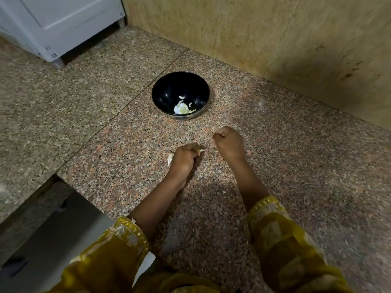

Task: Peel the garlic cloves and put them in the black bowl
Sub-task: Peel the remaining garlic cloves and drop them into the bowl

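- Nearest the camera, two mustard embroidered sleeves (131, 235) reach out over a speckled granite counter (296, 166), whose cut edge drops away at the lower left, just beside the left forearm.
- The left hand (183, 159) is curled low to the stone around a garlic clove (170, 159); pale tips show at either side of the fingers.
- The right hand (227, 142), just beside it and slightly farther out, is drawn into a fist. Nothing can be seen in it, and a scrap of skin pinched there would be hidden.
- The step appears to be peeling: it would go best with the clove held steady by its ends and the skin pulled off away from the drop, so loose pieces stay on the counter.
- Open granite lies between the hands and the black bowl (157, 87), which gives a short, unobstructed carry straight ahead.
- The bowl already holds several peeled cloves (182, 108), piled toward its near side.
- Beyond, a tan stone wall (254, 28) closes off the far side and the right, and a white appliance (63, 22) stands at the far left, well apart from the bowl.
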